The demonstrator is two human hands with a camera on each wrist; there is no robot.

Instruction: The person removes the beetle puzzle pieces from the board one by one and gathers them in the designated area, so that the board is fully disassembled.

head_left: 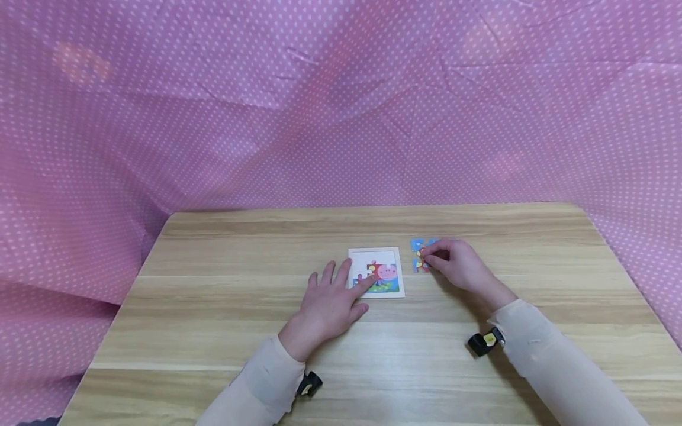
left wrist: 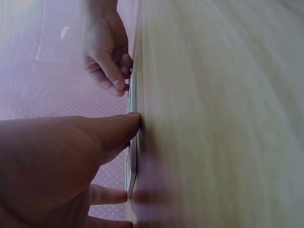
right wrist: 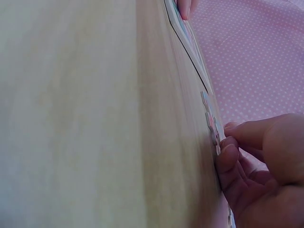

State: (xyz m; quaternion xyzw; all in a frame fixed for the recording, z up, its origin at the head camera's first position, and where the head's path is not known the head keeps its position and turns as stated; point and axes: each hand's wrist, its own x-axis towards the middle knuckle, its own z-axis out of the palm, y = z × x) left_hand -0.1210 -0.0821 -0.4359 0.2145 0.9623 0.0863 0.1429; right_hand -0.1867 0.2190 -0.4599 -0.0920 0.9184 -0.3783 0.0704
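A square jigsaw puzzle board [head_left: 376, 295] with a pale frame lies on the table, its lower part filled with a pink cartoon pig picture and its upper left showing white. My left hand [head_left: 331, 305] rests over the board's lower left corner, fingers spread, the index finger lying on the picture. To the right of the board are several loose blue, red and yellow puzzle pieces [head_left: 417, 245]. Over them my right hand [head_left: 460, 263] pinches a reddish puzzle piece [head_left: 422, 253] between thumb and index finger; the fingers partly hide it. In the right wrist view, loose pieces [right wrist: 212, 123] lie beside those fingertips.
The wooden table [head_left: 224, 319] has rounded far corners. Behind and beside it hangs a pink polka-dot cloth [head_left: 341, 118]. A small black camera sits at each wrist, the left one [head_left: 309, 384] and the right one [head_left: 483, 343] both low over the tabletop.
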